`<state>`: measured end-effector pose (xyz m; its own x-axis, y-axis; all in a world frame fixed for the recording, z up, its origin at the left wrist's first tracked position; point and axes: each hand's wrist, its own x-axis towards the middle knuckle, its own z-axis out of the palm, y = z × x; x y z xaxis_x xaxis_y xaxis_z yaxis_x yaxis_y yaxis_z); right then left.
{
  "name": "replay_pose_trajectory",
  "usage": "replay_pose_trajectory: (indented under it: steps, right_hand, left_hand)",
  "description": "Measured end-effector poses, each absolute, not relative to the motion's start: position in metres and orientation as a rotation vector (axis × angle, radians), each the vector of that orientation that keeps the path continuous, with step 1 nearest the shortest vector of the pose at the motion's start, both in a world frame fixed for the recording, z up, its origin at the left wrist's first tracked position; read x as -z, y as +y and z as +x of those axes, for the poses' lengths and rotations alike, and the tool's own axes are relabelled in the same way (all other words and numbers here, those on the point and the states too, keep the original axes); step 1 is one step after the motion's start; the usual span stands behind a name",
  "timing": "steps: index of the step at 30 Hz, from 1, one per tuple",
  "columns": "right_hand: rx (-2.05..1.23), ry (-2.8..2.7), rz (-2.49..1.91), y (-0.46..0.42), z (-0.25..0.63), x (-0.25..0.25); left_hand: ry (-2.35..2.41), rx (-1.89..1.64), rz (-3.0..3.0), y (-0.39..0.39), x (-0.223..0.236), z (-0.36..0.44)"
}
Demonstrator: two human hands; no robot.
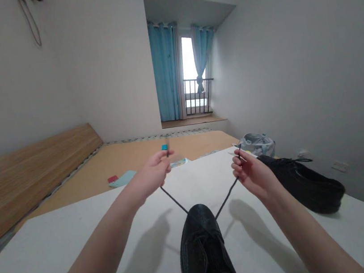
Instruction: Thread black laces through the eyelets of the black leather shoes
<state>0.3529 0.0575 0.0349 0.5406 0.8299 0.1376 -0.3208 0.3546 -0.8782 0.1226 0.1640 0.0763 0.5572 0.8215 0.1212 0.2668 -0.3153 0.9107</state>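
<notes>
Left hand (159, 164): pinched one end of the lace (173, 199) between thumb and fingers, above the desk (48, 245), with the tip blurred
Right hand (250, 172): pinched the other end, fingers curled in and the tip poking up past them
Both hands: held well apart, one on each side of the shoe (203, 251), touching only the lace
Lace, done: both ends were out and in hand, and the two strands ran nearly straight in a V from the shoe, so they looked taut
Lace, left: no bow showed on this shoe, so that part seemed undone; whether a first knot lay there was too dark to tell
Shoe, place: upright on the desk, between the forearms, toe pointing away from the person, heel cut off by the lower edge
Shoe, look: black, rounded toe with a slight shine, visible seams, dark lace
Other shoe (303, 182): black too, on the desk beyond the right forearm, a loop of lace standing out over its top
</notes>
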Motion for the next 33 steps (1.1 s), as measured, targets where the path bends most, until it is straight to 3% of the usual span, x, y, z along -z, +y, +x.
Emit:
replay_pose_trajectory:
  steps: [4,7,12,26,33]
  right_hand:
    - [-0.625,-1.133,-1.283,0.017,0.332,-0.037]
    - [-0.466,-1.784,-1.679,-0.02,0.31,-0.028]
    - [-0.389,-1.99,-1.855,-0.048,0.287,-0.014]
    - [-0.528,-1.855,-1.776,-0.036,0.283,-0.004]
    - [-0.535,-1.76,-1.445,-0.026,0.275,-0.013]
  left_hand:
    - [1.165,-0.514,2.323,0.164,-0.075,0.115]
    - [0.866,-0.195,2.484,0.143,-0.079,0.117]
    - [0.462,0.344,2.52,0.103,-0.08,0.13]
    - [0.551,0.309,2.666,0.086,-0.07,0.14]
    - [0.549,0.17,2.623,0.096,-0.087,0.123]
